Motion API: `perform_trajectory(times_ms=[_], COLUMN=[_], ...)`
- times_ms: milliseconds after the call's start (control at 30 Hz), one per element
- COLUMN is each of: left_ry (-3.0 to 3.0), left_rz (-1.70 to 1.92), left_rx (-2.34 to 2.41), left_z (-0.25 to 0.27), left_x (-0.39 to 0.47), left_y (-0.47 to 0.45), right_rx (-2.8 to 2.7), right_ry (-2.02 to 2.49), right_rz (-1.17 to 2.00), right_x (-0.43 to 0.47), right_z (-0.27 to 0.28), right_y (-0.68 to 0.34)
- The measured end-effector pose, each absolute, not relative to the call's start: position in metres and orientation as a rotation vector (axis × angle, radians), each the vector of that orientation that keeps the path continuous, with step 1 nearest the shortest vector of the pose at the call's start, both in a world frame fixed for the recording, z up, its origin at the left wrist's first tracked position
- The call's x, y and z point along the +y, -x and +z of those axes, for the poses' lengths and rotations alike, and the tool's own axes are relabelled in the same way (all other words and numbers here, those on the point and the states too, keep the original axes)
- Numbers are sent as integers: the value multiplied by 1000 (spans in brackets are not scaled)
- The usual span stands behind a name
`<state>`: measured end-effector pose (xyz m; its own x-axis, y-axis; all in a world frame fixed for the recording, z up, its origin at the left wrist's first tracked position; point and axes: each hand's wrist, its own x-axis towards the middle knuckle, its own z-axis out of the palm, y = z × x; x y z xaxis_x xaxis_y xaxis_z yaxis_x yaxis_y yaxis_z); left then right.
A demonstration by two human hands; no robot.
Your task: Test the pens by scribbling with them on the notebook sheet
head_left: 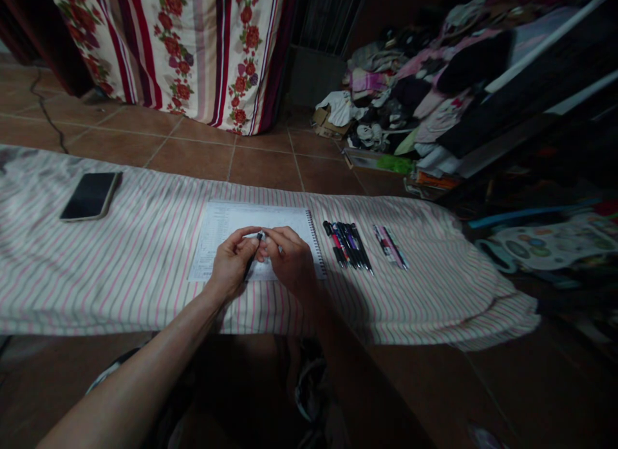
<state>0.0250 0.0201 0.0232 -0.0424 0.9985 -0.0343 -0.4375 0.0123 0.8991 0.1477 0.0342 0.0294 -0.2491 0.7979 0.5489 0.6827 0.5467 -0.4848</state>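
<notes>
My left hand [234, 259] is closed round a dark pen [250, 266], whose lower part shows beneath the palm. The pen's upper end points away from me, between the fingertips of both hands. My right hand [293, 256] is closed too, with thumb and forefinger pinching at that end; the exact grip is partly hidden. Below both hands lies a spiral notebook [207, 243] with printed or written pages. To its right, several pens [351, 246] lie side by side in a row. A smaller group of slim, light-coloured pens [390, 247] lies further right.
A striped cloth [145, 262] covers the long low surface. Far left on it lies a smartphone [89, 196]. Beyond are a tiled floor [193, 151], a floral curtain [203, 49] and a heap of clothes [400, 95]. A colourful plastic object [535, 246] stands at the right.
</notes>
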Motion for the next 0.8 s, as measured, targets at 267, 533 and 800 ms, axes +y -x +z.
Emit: perform_trajectory(times_ms=[267, 533, 800], left_ry=[-855, -824, -814], left_rz=[1392, 1353, 1341], left_rx=[889, 834, 814], left_z=[24, 29, 33], left_x=[20, 19, 18], left_y=[-24, -21, -20], right_rx=[-1987, -1949, -1897], right_ry=[1203, 1145, 1169], right_rz=[242, 295, 298], right_x=[34, 36, 35], right_z=[33, 33, 37], right_y=[-148, -148, -146])
